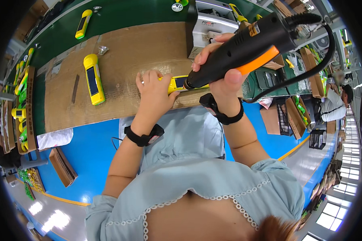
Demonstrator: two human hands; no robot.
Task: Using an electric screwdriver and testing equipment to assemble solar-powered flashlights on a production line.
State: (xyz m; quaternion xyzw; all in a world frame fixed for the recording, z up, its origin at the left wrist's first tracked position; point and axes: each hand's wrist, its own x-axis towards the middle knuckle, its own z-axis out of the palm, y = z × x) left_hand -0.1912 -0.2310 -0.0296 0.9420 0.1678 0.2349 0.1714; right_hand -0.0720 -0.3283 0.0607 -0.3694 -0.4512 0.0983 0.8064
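Note:
My left hand (154, 90) is closed on a yellow handheld device (172, 85) with a dark screen, pressing it to a cardboard sheet (124, 48) near the bench's front edge. In my right hand (225, 89) is a black electric screwdriver (242, 51) with an orange lever, tilted so its tip points down and left. That tip is at the device, beside its screen; whether it touches a screw cannot be made out. The screwdriver's body covers part of the device. To the left of my left hand, a second yellow device (93, 82) lies on the cardboard.
Behind the screwdriver stands a grey and black machine (212, 27). A black cable (305, 71) loops from the tool's rear across the right side. Another yellow device (83, 24) lies on the green bench top (112, 12). Boxes of yellow-green parts flank the bench; a person (334, 105) is far right.

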